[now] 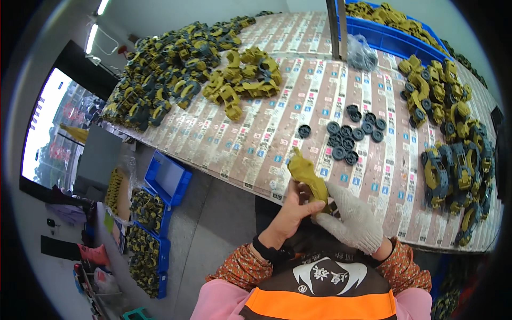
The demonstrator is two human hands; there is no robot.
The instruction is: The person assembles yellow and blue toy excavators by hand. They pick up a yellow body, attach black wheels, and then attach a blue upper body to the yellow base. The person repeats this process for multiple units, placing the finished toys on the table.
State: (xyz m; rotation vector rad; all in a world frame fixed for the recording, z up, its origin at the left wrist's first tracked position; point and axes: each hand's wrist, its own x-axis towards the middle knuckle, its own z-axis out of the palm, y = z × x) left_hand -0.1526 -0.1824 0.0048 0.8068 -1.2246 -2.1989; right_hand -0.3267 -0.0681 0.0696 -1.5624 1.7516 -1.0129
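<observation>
Holding an olive-yellow toy car body (308,176) over the tabletop's (250,138) near edge, my bare left hand (296,209) curled around its lower end, my gloved right hand (353,217) pinching it from the right, loose black wheels (349,134) just beyond, mid-tabletop.

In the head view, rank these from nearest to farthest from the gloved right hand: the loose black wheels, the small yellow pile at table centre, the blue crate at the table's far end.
From the right hand:
1. Black wheels, just beyond it, mid-table.
2. Small yellow pile, farther, up-left.
3. Blue crate, at the far end.
</observation>
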